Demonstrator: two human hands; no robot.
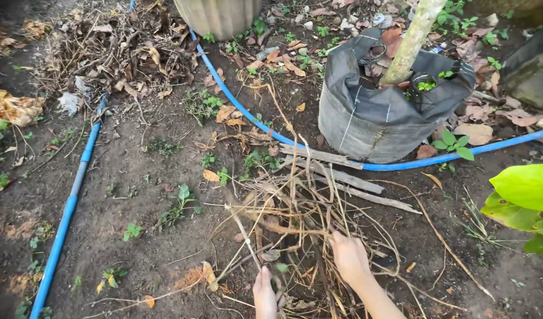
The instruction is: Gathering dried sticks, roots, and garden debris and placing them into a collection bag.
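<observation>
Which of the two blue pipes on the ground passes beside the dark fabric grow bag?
The curved blue pipe touching the grow bag; the straight blue pipe lies far left.

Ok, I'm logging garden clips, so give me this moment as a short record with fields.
setting: bare soil with dry leaves and small weeds
left hand: fingers closed on a thin dry stem
right hand: gripping the dry vine tangle
nearby: grey grow bag holding a tree trunk
hoses: blue hose curving past the bag, blue pipe at left

Bright blue hose (65, 218), dark grey grow bag (378, 127) with white stitching, tan dry stems (295, 207), brown soil (136, 177).
</observation>
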